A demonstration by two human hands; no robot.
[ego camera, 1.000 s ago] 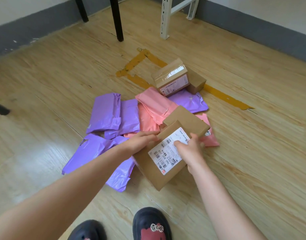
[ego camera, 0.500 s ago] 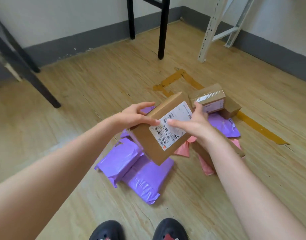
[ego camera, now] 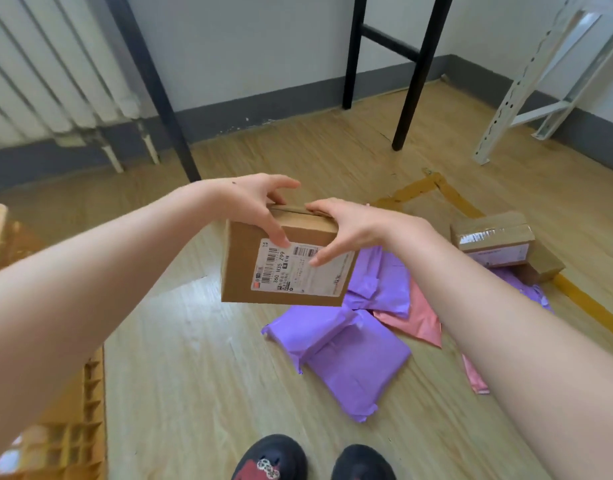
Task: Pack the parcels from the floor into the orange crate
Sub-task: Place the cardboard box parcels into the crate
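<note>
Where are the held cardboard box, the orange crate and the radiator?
cardboard box (ego camera: 241,265), head view, brown face left of label
orange crate (ego camera: 76,441), head view, ribbed side wall
radiator (ego camera: 38,67), head view, white fins

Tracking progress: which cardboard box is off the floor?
The labelled box, held between left hand and right hand; the taped boxes lie on the floor.

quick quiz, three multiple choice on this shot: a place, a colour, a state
1. Where is the orange crate? A) view's left edge B) under the white rack C) between the shoes
2. The soft mailers on the floor are: A) green B) blue C) purple and pink
3. The labelled box is: A) on the floor B) held in the air C) in the crate
1 A: lattice wall at lower left. 2 C: both colours show. 3 B: left hand and right hand grip it.
</note>
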